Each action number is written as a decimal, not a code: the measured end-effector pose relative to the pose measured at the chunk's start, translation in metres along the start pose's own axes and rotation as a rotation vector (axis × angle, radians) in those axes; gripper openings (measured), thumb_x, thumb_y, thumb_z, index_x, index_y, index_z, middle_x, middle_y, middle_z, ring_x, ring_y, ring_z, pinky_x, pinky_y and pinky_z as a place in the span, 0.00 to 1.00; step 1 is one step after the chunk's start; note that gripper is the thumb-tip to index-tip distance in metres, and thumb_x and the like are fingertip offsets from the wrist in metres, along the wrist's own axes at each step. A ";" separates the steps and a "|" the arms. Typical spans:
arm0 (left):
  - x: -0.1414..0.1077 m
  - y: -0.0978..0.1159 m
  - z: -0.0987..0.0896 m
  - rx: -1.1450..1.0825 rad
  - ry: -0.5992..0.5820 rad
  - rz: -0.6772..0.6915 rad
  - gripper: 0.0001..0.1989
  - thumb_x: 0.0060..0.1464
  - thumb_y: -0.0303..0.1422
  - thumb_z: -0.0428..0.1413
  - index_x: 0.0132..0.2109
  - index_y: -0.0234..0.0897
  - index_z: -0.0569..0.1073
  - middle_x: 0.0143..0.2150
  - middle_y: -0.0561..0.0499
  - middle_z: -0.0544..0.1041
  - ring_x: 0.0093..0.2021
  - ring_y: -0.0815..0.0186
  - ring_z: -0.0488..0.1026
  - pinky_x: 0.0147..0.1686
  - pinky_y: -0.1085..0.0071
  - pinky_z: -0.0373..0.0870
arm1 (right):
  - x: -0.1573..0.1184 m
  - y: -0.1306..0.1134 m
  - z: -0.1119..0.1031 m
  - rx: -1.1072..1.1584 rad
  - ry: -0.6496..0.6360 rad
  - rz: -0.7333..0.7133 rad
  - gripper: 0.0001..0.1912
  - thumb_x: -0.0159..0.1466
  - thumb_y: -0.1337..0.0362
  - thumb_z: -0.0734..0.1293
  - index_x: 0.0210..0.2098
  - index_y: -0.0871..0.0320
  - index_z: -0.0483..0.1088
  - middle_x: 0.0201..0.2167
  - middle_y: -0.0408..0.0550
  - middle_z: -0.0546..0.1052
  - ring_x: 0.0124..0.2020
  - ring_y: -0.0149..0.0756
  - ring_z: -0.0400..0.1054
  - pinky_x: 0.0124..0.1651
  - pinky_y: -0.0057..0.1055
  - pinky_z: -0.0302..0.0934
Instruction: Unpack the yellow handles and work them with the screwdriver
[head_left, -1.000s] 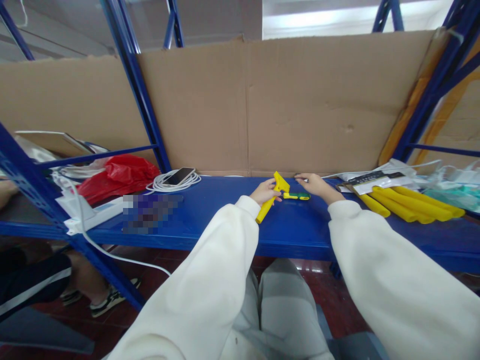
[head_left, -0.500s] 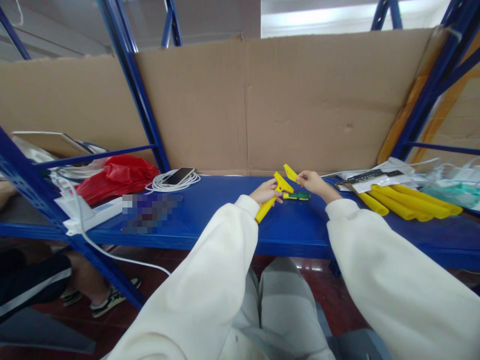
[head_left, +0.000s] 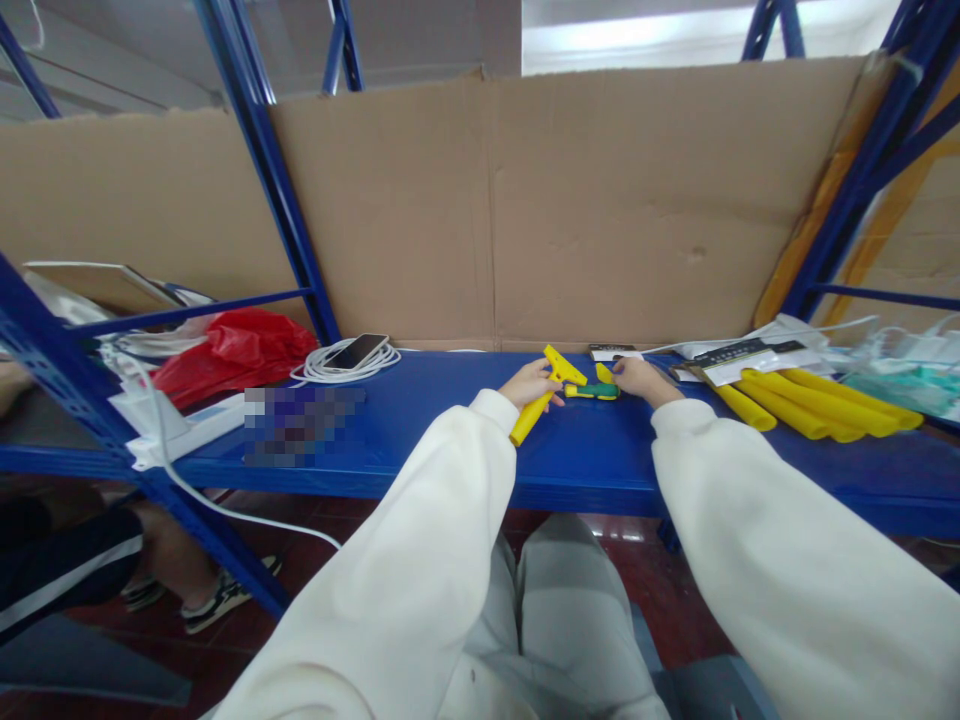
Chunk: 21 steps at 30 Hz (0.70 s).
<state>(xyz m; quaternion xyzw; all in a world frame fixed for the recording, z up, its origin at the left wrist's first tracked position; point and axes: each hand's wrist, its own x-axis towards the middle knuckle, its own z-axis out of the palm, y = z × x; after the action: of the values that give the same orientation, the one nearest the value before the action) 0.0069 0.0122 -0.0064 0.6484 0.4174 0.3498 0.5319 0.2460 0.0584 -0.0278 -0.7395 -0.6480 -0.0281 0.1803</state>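
Note:
My left hand is closed around a yellow tool with a wide flat head, its handle slanting down toward the shelf's front edge. A small yellow piece is at the fingertips of my right hand, which are pinched and partly hidden. Between my hands a green and yellow screwdriver lies on the blue shelf, just below the small piece. Behind my right hand a black and white packet lies near the cardboard.
Several yellow tubes and plastic packaging lie to the right. A phone on a coiled white cable, a red bag and a white power strip are on the left. Cardboard stands behind. A person's legs show lower left.
My right hand has moved slightly right and down with the small yellow piece, which is now lower, beside the screwdriver. The packet behind has come into view. My left hand has hardly moved.

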 end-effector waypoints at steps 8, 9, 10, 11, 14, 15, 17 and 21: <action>-0.004 0.003 0.001 -0.006 0.000 -0.010 0.26 0.53 0.18 0.55 0.60 0.33 0.68 0.47 0.43 0.80 0.22 0.73 0.75 0.18 0.79 0.65 | 0.000 0.000 -0.004 0.031 -0.032 -0.101 0.17 0.64 0.64 0.62 0.42 0.59 0.82 0.43 0.55 0.83 0.46 0.43 0.77 0.50 0.30 0.66; -0.004 0.003 0.002 -0.008 0.002 -0.011 0.26 0.53 0.18 0.55 0.60 0.33 0.68 0.47 0.43 0.80 0.22 0.73 0.74 0.18 0.80 0.65 | 0.002 0.001 -0.003 0.043 -0.064 -0.084 0.16 0.64 0.63 0.63 0.42 0.58 0.82 0.42 0.54 0.83 0.46 0.43 0.77 0.50 0.31 0.66; -0.004 0.003 0.002 -0.011 0.003 -0.011 0.26 0.53 0.18 0.55 0.60 0.33 0.68 0.47 0.42 0.80 0.22 0.73 0.74 0.18 0.80 0.64 | 0.004 0.001 -0.001 0.056 -0.096 -0.069 0.16 0.63 0.62 0.63 0.42 0.58 0.82 0.42 0.54 0.83 0.46 0.44 0.77 0.51 0.31 0.66; -0.005 0.003 0.002 -0.013 0.003 -0.012 0.26 0.54 0.18 0.54 0.59 0.33 0.68 0.47 0.42 0.80 0.22 0.73 0.75 0.18 0.80 0.64 | 0.007 0.002 0.002 0.069 -0.124 -0.061 0.16 0.63 0.61 0.64 0.42 0.58 0.82 0.43 0.54 0.83 0.46 0.44 0.77 0.52 0.33 0.66; -0.004 0.003 0.002 -0.018 0.003 -0.015 0.26 0.54 0.18 0.55 0.60 0.33 0.68 0.49 0.41 0.80 0.22 0.73 0.75 0.18 0.79 0.65 | 0.012 0.004 0.007 0.109 -0.170 -0.094 0.17 0.63 0.60 0.64 0.43 0.57 0.83 0.45 0.54 0.83 0.49 0.44 0.77 0.55 0.34 0.66; -0.004 0.003 0.002 -0.019 0.003 -0.016 0.26 0.53 0.18 0.55 0.60 0.33 0.68 0.49 0.41 0.80 0.22 0.72 0.75 0.18 0.79 0.65 | 0.013 0.005 0.008 0.121 -0.172 -0.114 0.16 0.64 0.61 0.64 0.43 0.57 0.83 0.45 0.53 0.83 0.49 0.44 0.77 0.56 0.34 0.66; -0.002 0.002 0.001 -0.019 0.003 -0.018 0.27 0.53 0.19 0.56 0.60 0.33 0.68 0.50 0.40 0.80 0.23 0.72 0.76 0.18 0.79 0.65 | 0.015 0.006 0.010 0.136 -0.172 -0.135 0.16 0.64 0.64 0.63 0.42 0.57 0.83 0.46 0.52 0.83 0.50 0.43 0.77 0.56 0.33 0.66; 0.000 -0.001 0.000 -0.017 -0.003 -0.018 0.27 0.53 0.20 0.58 0.61 0.34 0.67 0.51 0.40 0.80 0.24 0.72 0.76 0.18 0.80 0.64 | 0.016 0.007 0.013 0.152 -0.178 -0.126 0.18 0.64 0.68 0.62 0.46 0.57 0.82 0.49 0.50 0.82 0.52 0.43 0.76 0.58 0.33 0.66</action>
<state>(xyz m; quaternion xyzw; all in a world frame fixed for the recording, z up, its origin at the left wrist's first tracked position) 0.0072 0.0123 -0.0070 0.6406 0.4193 0.3476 0.5413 0.2529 0.0771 -0.0374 -0.6810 -0.7070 0.0753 0.1755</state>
